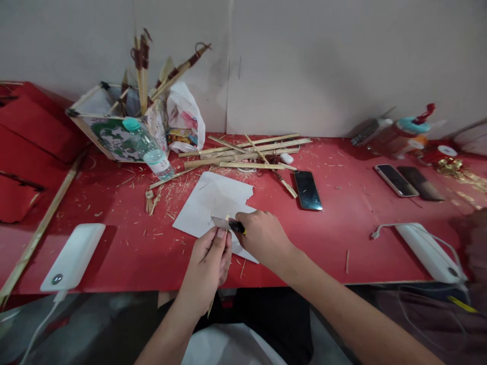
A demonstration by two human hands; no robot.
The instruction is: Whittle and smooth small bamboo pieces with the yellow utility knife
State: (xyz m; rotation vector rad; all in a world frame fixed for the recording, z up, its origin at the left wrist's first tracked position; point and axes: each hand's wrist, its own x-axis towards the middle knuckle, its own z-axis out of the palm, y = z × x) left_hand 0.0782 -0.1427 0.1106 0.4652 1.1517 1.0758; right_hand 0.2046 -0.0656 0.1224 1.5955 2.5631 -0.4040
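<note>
My left hand is closed around a thin bamboo strip, whose lower end pokes out below the fist toward my lap. In my right hand is a utility knife with a black and yellow handle. Its blade points left and lies across the top of the strip, just above my left thumb. Both hands are close together over the near part of a white sheet with a torn right corner. Part of the strip is hidden by my left fingers.
Bamboo sticks and shavings are strewn across the red table. A bottle stands by a box at the back left. A phone lies right of the sheet. Power banks with cables flank both sides.
</note>
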